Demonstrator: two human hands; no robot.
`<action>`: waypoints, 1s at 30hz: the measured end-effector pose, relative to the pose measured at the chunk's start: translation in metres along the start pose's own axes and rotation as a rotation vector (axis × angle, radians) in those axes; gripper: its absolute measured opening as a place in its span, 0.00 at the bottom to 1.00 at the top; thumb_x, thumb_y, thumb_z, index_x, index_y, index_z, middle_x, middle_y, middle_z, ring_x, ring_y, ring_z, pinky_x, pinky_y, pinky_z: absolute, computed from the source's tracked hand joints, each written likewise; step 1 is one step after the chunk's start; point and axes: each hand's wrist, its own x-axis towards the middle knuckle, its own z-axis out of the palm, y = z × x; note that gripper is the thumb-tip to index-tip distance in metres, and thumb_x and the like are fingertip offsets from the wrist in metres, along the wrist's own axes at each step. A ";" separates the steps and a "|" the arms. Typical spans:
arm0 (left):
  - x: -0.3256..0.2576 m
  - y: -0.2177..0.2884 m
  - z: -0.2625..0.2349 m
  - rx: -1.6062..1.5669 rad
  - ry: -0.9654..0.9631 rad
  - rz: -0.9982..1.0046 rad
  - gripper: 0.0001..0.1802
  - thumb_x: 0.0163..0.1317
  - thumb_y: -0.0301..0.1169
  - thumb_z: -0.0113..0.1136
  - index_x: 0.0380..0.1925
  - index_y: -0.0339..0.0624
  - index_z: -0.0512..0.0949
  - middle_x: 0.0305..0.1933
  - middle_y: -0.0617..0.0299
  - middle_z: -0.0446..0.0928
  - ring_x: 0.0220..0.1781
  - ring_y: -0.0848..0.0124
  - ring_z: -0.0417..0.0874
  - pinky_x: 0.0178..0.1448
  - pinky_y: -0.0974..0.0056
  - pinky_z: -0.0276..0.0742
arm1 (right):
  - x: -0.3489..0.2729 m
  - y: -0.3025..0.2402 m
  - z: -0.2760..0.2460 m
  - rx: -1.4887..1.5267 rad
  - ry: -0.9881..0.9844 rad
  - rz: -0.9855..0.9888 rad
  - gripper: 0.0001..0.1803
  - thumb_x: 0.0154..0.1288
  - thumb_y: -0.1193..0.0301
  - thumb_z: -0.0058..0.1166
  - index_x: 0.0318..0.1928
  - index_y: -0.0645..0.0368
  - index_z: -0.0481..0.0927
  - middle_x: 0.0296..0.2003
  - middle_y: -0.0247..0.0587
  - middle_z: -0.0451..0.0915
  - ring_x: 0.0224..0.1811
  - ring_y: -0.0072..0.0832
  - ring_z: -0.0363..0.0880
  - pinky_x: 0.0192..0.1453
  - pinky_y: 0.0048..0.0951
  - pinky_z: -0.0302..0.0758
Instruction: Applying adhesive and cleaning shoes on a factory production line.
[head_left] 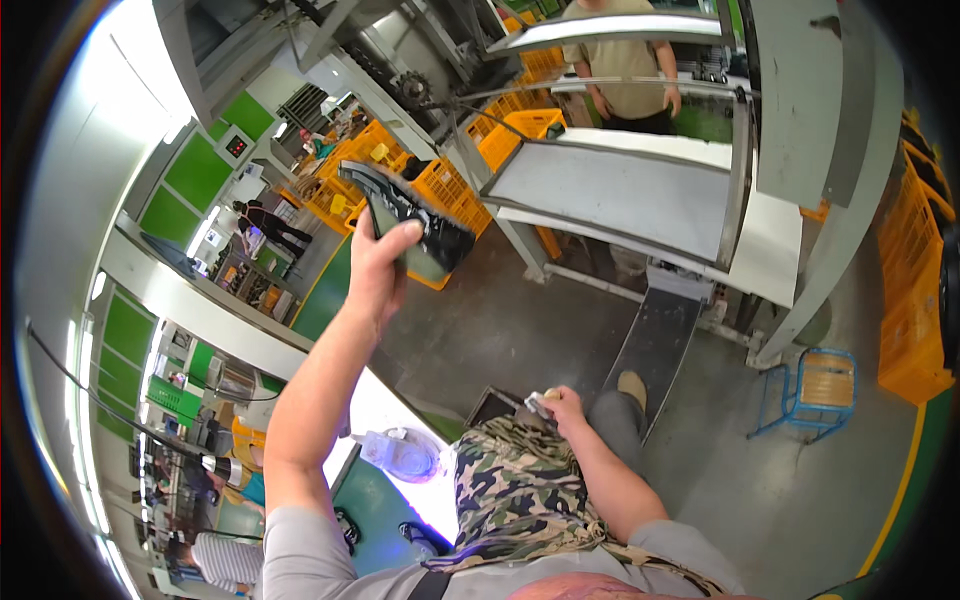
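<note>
Held up in front of me, a glossy black shoe is gripped in my left hand, thumb across its grey-green underside. My right hand is low, close to my camouflage apron. Its fingers are closed on a small whitish object, too small to name. To the left of the apron, a clear plastic container stands on a brightly lit white bench top.
A machine frame with a flat grey panel stands ahead; a person is behind it. Orange crates are stacked beyond the shoe, and more crates stand far right. A blue-framed stool is on the floor at right.
</note>
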 end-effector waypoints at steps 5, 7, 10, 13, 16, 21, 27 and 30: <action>0.037 -0.044 0.034 0.313 -0.051 0.002 0.41 0.45 0.22 0.77 0.60 0.30 0.66 0.49 0.57 0.78 0.51 0.66 0.80 0.59 0.60 0.78 | 0.007 -0.014 0.002 0.014 0.003 -0.069 0.12 0.53 0.75 0.70 0.33 0.55 0.77 0.26 0.30 0.77 0.23 0.19 0.71 0.25 0.26 0.65; 0.062 -0.083 0.033 0.510 -0.029 -0.026 0.48 0.43 0.28 0.80 0.64 0.28 0.64 0.52 0.54 0.78 0.53 0.64 0.81 0.60 0.60 0.78 | 0.008 -0.017 0.005 0.024 -0.014 -0.022 0.13 0.53 0.75 0.70 0.32 0.55 0.76 0.26 0.30 0.76 0.24 0.19 0.71 0.26 0.26 0.65; 0.110 -0.140 0.032 0.818 -0.049 0.014 0.56 0.37 0.39 0.84 0.64 0.27 0.64 0.56 0.46 0.78 0.56 0.61 0.81 0.63 0.63 0.76 | 0.010 -0.019 0.007 0.071 -0.058 0.006 0.14 0.55 0.75 0.70 0.32 0.53 0.73 0.28 0.28 0.75 0.26 0.18 0.72 0.29 0.24 0.67; 0.158 -0.180 0.042 1.167 -0.081 0.126 0.55 0.36 0.45 0.82 0.63 0.30 0.66 0.56 0.42 0.79 0.58 0.51 0.81 0.63 0.57 0.76 | 0.012 -0.020 0.007 0.144 -0.070 0.032 0.14 0.56 0.76 0.69 0.33 0.53 0.73 0.29 0.28 0.76 0.28 0.18 0.73 0.31 0.24 0.68; 0.208 -0.223 0.048 1.350 -0.111 0.210 0.55 0.37 0.49 0.79 0.63 0.31 0.66 0.54 0.41 0.80 0.58 0.49 0.81 0.62 0.55 0.76 | 0.010 -0.024 0.008 0.199 -0.054 0.032 0.13 0.56 0.76 0.68 0.33 0.54 0.74 0.28 0.27 0.75 0.27 0.17 0.72 0.31 0.22 0.68; 0.262 -0.285 0.054 1.411 -0.142 0.337 0.42 0.39 0.49 0.78 0.54 0.41 0.74 0.47 0.46 0.84 0.50 0.49 0.85 0.56 0.53 0.80 | 0.003 -0.038 0.017 0.299 -0.065 0.070 0.12 0.55 0.80 0.67 0.33 0.56 0.75 0.27 0.26 0.75 0.28 0.15 0.71 0.32 0.21 0.68; 0.253 -0.346 0.066 1.560 -0.209 -0.040 0.25 0.52 0.44 0.70 0.47 0.43 0.78 0.48 0.49 0.83 0.53 0.50 0.83 0.57 0.51 0.78 | 0.003 -0.025 0.015 0.278 -0.065 0.034 0.11 0.56 0.81 0.65 0.33 0.57 0.75 0.32 0.30 0.78 0.33 0.18 0.75 0.39 0.22 0.72; 0.217 -0.348 0.043 1.170 -0.066 0.128 0.27 0.50 0.39 0.68 0.51 0.39 0.79 0.47 0.46 0.83 0.51 0.51 0.83 0.58 0.55 0.78 | 0.007 -0.014 0.010 0.243 -0.090 0.012 0.12 0.57 0.83 0.63 0.33 0.55 0.74 0.34 0.34 0.80 0.35 0.23 0.79 0.41 0.25 0.76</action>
